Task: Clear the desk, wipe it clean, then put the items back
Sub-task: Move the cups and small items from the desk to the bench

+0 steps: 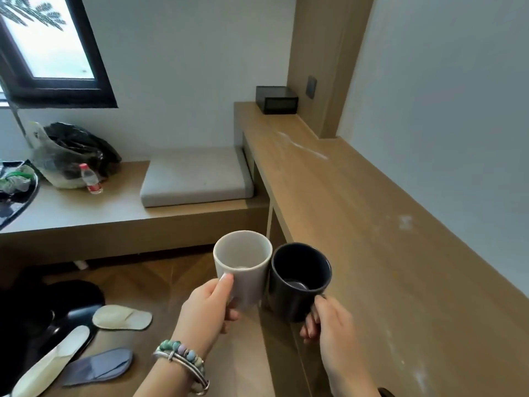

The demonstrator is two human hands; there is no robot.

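My left hand (211,305) grips a white mug (243,262), thumb on its side. Beside it, my right hand (329,325) holds a dark navy mug (300,279) by its handle. Both mugs are upright, touch each other, and hang in the air at the near left edge of the long wooden desk (372,224). The desk top shows pale smears and dusty patches. A black box (277,99) stands at the desk's far end.
A low wooden bench (114,213) left of the desk carries a grey cushion (194,179), a plastic water bottle (91,179), bags (71,153) and a dark tray (17,196). Slippers (120,316) lie on the wooden floor. White walls border the desk at right.
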